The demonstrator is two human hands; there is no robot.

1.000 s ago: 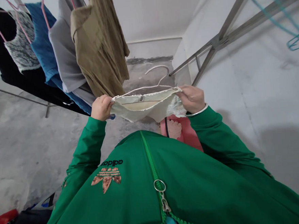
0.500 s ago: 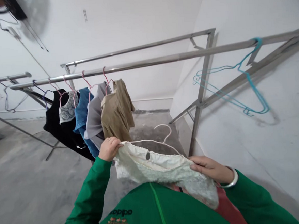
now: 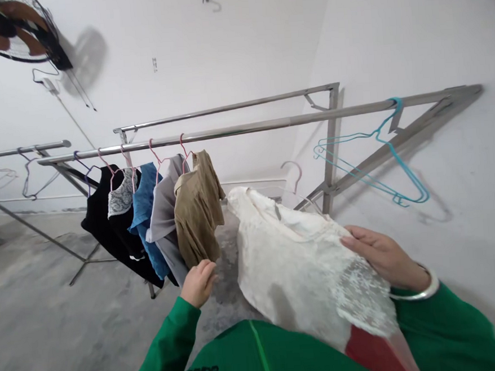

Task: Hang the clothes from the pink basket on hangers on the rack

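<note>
A white lace top (image 3: 291, 267) hangs spread out in front of me on a pale pink hanger (image 3: 298, 177), whose hook points up. My right hand (image 3: 388, 257), with a silver bangle at its wrist, pinches the top's shoulder at the hanger's right end. Apart from the top, my left hand (image 3: 199, 284) has its fingers curled together with nothing visible in them. It is just below the hem of a khaki shirt (image 3: 200, 206) hanging on the rail. The lower part of the white top runs down against my green jacket (image 3: 238, 355).
A metal rail (image 3: 243, 131) crosses ahead, bearing a grey top (image 3: 162, 214), a blue top (image 3: 142, 198) and black garments (image 3: 101, 212) on hangers. Blue hangers (image 3: 402, 157) hang at its right end. A wall fan (image 3: 11, 27) is at upper left.
My left hand has let go of the white top's left shoulder and moved down. My right hand has lifted the top and hanger higher, so more of its front shows. The camera view has tilted up.
</note>
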